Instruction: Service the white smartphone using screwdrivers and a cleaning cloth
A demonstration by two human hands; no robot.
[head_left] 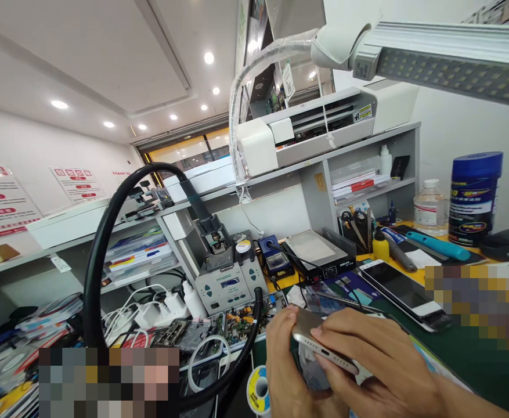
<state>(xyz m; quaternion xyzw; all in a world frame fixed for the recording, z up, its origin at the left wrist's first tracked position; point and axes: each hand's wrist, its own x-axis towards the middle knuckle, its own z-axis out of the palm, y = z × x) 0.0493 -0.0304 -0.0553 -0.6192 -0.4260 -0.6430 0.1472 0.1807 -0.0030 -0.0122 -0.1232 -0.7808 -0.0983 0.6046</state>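
A pale gold smartphone (307, 324) is tilted between my two hands, its bottom edge with the charging port and speaker holes turned toward me. My left hand (285, 368) wraps around its left end. Over its right part lies my right hand (378, 354), with the fingers across the back and the thumb on the lower edge. A greyish, crumpled-looking piece (313, 370) shows under the phone between my hands; I cannot make out what it is. Just left of my left hand stands a solder wire spool (259, 390) with a yellow and blue label.
A thick black hose (95, 249) arches on the left from the hot air station (230, 284). White smartphones (400, 290) lie on the green mat to the right. Behind are a heating plate (317, 249), a yellow bottle (381, 246) and a blue-lidded canister (474, 197). A lamp (450, 64) hangs overhead.
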